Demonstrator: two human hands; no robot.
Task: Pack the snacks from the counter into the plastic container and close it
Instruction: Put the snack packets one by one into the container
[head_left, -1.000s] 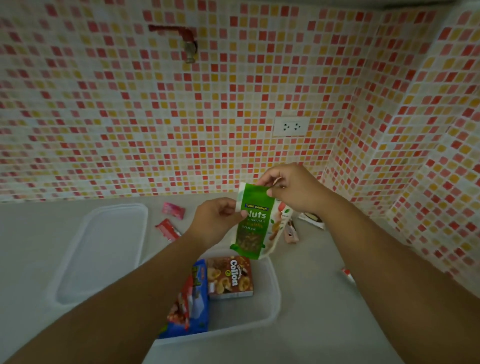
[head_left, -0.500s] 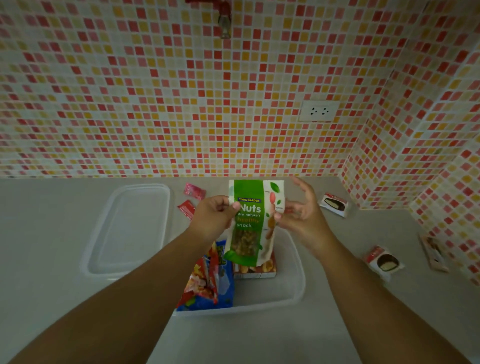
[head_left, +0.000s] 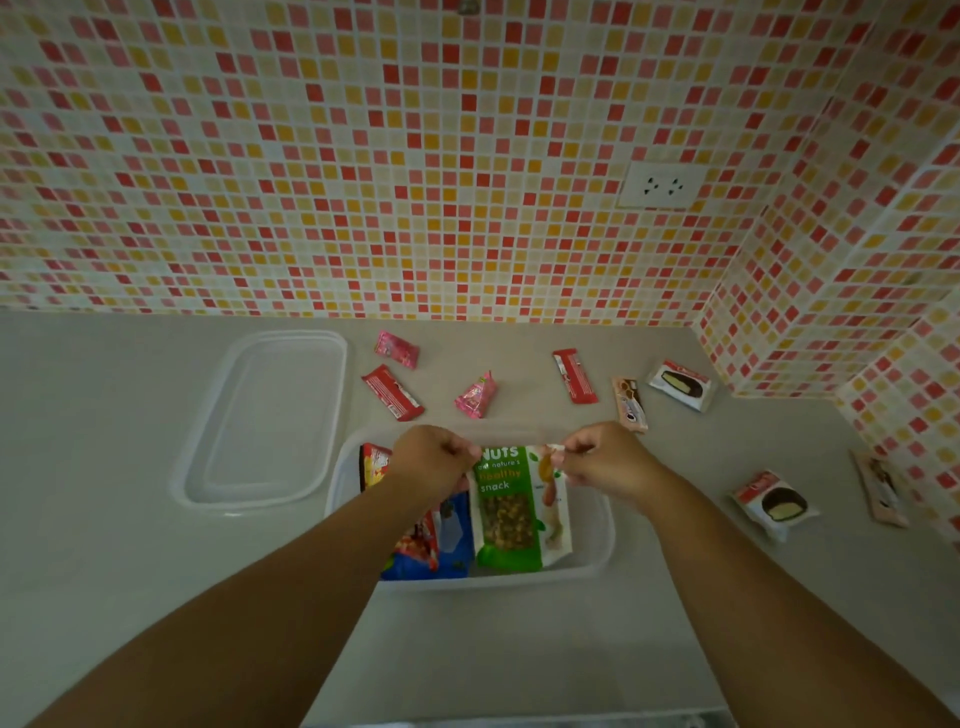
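A green nuts pouch (head_left: 511, 512) lies in the clear plastic container (head_left: 597, 564) on the grey counter. My left hand (head_left: 434, 457) pinches its top left corner and my right hand (head_left: 602, 454) pinches its top right corner. Beside the pouch inside the container sit a blue snack bag (head_left: 447, 545) and a red packet (head_left: 375, 464); whatever is under the pouch is hidden. The clear lid (head_left: 265, 418) lies flat to the container's left. Small red and pink wrapped snacks (head_left: 392, 392) (head_left: 574, 375) (head_left: 477, 396) lie behind the container.
More snacks lie on the right: a brown cookie pack (head_left: 630, 404), two white packs picturing chocolate pies (head_left: 680, 384) (head_left: 774, 504), and a long pack (head_left: 880, 486) by the side wall. Tiled walls close the back and right; a socket (head_left: 662, 184) sits on the back wall.
The nuts pouch has gone from upright in the air down into the container, lying over the brown Collon box. My right hand has closed on its top corner. The camera tilted down.
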